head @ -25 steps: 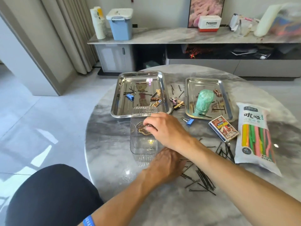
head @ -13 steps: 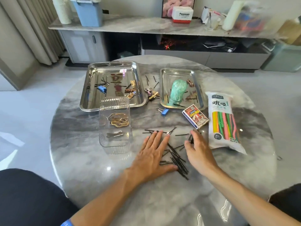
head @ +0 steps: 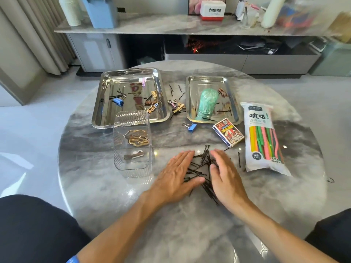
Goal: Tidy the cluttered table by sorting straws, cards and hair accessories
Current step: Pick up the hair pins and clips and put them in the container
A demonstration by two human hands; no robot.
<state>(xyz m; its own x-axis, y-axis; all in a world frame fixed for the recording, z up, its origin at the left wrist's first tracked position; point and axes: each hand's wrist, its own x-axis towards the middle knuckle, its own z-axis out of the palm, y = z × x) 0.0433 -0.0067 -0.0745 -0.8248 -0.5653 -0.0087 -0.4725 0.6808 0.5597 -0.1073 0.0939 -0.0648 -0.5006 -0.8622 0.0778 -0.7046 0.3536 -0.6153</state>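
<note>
Both hands lie flat with fingers straight, gripping nothing, the left hand (head: 175, 176) and right hand (head: 225, 175) bracketing a heap of black bobby pins (head: 201, 168) at lower centre of the frame on the marble table (head: 190, 221).

Around the heap: a clear plastic box (head: 132, 143) with gold clips sits to the left, a card box (head: 228, 134) and a packet of coloured straws (head: 263, 137) to the right, the packet's long axis running up and down the frame; a blue binder clip (head: 190, 127) lies above; two steel trays (head: 131, 96) (head: 211, 99) hold clips further up. The pins cross at many angles, most slanting up the frame. Both forearms enter from the bottom edge, palms down, fingertips pointing up-frame, thumbs turned inward toward the pins.
</note>
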